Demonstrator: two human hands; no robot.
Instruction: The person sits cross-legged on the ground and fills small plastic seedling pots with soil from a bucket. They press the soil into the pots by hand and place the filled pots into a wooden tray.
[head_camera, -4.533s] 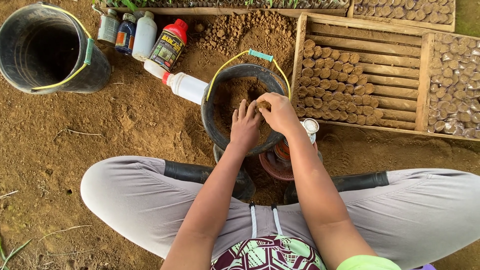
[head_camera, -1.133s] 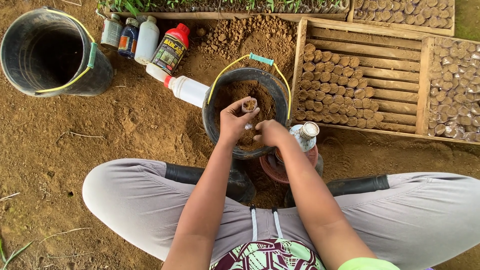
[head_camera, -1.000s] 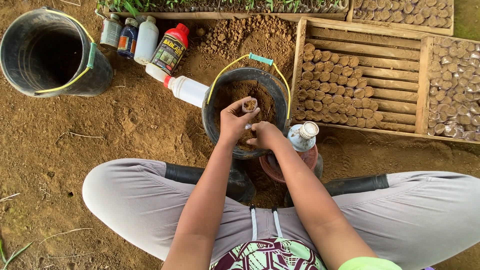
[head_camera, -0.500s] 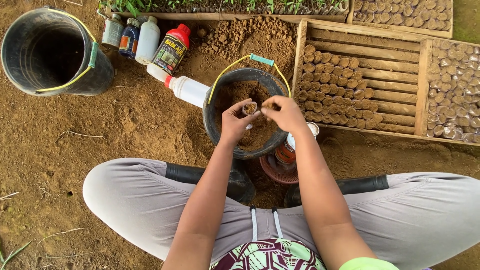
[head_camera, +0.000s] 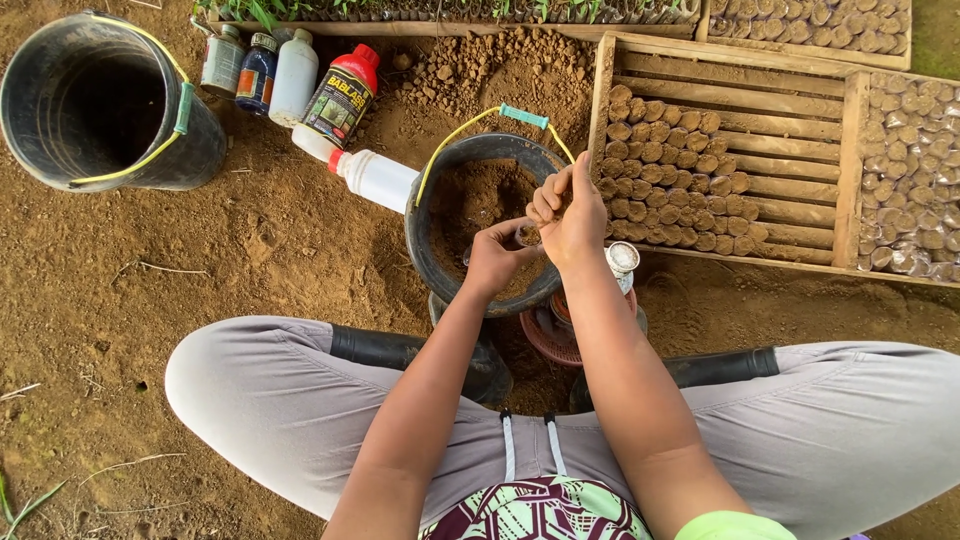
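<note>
We hold a small soil-filled pot (head_camera: 527, 236) over the near rim of the black bucket (head_camera: 425, 250) of soil; our left hand (head_camera: 497, 258) grips it from below, and our right hand (head_camera: 568, 215) pinches down at its top with fingers bunched. Open dirt lies to the left. Just right, the wooden tray (head_camera: 598, 110) holds rows of filled pots. Beyond the bucket's left side lies a white bottle (head_camera: 375, 177); a red-capped bottle (head_camera: 343, 92) stands behind it.

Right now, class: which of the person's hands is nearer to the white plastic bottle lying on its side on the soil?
Left. The left hand is over the black bucket, closer to the white bottle; the right hand is further right, by the wooden tray.
</note>
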